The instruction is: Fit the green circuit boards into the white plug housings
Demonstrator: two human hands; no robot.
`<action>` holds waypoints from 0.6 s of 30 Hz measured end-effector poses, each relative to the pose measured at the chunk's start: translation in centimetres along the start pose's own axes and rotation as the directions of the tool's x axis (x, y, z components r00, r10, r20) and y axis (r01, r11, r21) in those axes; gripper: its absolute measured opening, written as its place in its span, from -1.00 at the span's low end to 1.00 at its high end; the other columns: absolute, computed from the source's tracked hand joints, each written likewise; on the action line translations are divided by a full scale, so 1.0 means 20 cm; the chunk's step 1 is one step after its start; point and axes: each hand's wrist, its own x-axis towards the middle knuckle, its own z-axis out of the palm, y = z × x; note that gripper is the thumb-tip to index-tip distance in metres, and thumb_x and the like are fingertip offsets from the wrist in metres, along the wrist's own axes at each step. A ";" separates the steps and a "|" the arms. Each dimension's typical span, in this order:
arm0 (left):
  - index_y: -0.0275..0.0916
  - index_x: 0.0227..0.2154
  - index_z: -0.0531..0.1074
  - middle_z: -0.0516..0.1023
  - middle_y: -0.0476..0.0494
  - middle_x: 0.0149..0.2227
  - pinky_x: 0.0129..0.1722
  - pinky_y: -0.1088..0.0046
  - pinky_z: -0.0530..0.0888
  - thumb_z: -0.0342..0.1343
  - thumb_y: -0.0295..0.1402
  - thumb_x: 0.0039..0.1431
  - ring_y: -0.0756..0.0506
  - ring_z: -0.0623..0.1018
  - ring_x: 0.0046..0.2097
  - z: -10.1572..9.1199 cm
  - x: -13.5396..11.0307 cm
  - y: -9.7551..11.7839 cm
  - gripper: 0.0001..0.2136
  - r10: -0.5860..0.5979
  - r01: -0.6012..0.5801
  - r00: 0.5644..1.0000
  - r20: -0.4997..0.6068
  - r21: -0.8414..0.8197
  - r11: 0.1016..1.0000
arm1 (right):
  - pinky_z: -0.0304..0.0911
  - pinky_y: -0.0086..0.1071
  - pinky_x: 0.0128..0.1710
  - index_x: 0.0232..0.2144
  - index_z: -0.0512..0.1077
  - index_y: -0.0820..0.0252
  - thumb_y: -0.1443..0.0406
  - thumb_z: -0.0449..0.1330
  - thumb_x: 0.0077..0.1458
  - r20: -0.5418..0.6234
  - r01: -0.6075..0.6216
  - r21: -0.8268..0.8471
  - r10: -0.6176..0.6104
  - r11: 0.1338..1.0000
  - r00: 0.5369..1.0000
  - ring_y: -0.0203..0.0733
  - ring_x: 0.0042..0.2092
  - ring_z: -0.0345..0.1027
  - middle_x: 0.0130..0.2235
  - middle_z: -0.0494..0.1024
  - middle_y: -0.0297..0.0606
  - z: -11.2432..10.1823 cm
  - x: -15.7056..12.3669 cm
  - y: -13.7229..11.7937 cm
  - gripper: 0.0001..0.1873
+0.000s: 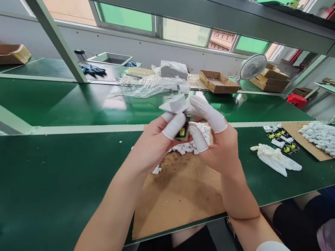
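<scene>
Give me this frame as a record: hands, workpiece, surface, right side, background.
Left hand: left hand grips the workpiece, white finger covers on
Right hand: right hand close by, also covered fingers; contact unclear
Workpiece: white pronged housing above a circuit board with a yellow part
Surface: cardboard sheet on green bench; small white pieces behind the hands
Right side: more circuit boards, white heap
Background: fan, open carton
</scene>
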 end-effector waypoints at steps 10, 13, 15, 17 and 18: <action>-0.16 -0.18 0.60 0.64 -0.02 -0.38 -0.07 0.38 0.75 0.47 -0.02 0.21 -0.10 0.74 -0.22 -0.09 0.11 0.04 -0.66 0.064 -0.167 0.935 -0.349 -0.274 0.947 | 0.49 -0.16 0.01 0.06 0.61 0.20 0.34 0.22 0.34 0.304 -0.228 -0.435 0.380 0.871 0.874 0.06 0.03 0.57 0.02 0.72 -0.05 0.03 0.00 0.38 -0.70; -0.15 -0.21 0.58 0.61 0.00 -0.43 -0.38 0.48 0.67 0.44 0.05 0.21 -0.07 0.68 -0.37 -0.13 0.13 0.05 -0.62 0.033 -0.153 0.916 -0.399 -0.273 0.950 | 0.35 -0.16 -0.13 -0.33 0.63 0.25 0.44 0.31 0.15 0.428 -0.136 -0.639 0.496 0.757 0.756 0.12 -0.13 0.50 -0.26 0.67 0.01 0.11 -0.06 0.42 -0.92; -0.14 -0.20 0.59 0.61 0.02 -0.42 -0.55 0.54 0.52 0.51 0.03 0.11 -0.04 0.64 -0.44 -0.14 0.12 0.06 -0.60 0.035 -0.134 0.916 -0.400 -0.222 0.966 | 0.26 -0.13 -0.17 -0.47 0.57 0.24 0.45 0.31 0.13 0.423 -0.103 -0.691 0.515 0.716 0.745 0.11 -0.21 0.42 -0.34 0.61 0.04 0.17 -0.12 0.41 -0.86; -0.14 -0.21 0.60 0.61 0.05 -0.40 -0.52 0.55 0.54 0.60 -0.04 -0.02 -0.02 0.62 -0.44 -0.14 0.11 0.06 -0.56 0.066 -0.147 0.925 -0.375 -0.191 0.970 | 0.19 -0.11 -0.17 -0.48 0.56 0.24 0.47 0.27 0.16 0.404 -0.081 -0.739 0.536 0.669 0.742 0.10 -0.24 0.36 -0.33 0.59 0.07 0.22 -0.17 0.40 -0.82; -0.15 -0.21 0.61 0.61 0.05 -0.38 -0.44 0.53 0.60 0.63 -0.08 -0.07 -0.01 0.63 -0.41 -0.13 0.10 0.06 -0.55 0.084 -0.161 0.933 -0.349 -0.196 0.967 | 0.17 -0.10 -0.18 -0.48 0.57 0.24 0.49 0.25 0.15 0.395 -0.074 -0.755 0.543 0.651 0.741 0.09 -0.25 0.33 -0.32 0.58 0.07 0.24 -0.20 0.39 -0.80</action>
